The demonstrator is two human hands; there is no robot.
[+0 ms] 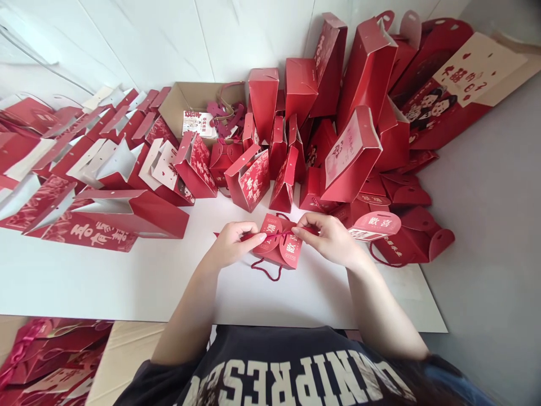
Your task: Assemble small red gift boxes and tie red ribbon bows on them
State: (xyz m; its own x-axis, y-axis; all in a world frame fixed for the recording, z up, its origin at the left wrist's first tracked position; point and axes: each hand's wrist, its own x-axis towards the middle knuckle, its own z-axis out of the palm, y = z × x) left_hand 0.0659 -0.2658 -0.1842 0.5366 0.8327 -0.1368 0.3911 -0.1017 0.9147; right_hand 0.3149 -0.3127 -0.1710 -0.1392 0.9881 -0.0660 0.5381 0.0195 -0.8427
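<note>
A small red gift box (278, 248) with rounded handle flaps stands on the white table (127, 276) in front of me. A red cord (266, 272) runs through its flaps and loops down onto the table. My left hand (232, 242) is closed in a pinch on the cord at the box's left side. On the right side my right hand (329, 237) pinches the same cord near the top flaps. Both hands touch the box.
Several folded red boxes (350, 152) crowd the table behind the box. Flat red box blanks (84, 169) lie in rows at the left. A brown carton (198, 107) holds red cords. More finished boxes (406, 237) sit at the right edge. Red bags (46, 355) lie below the table.
</note>
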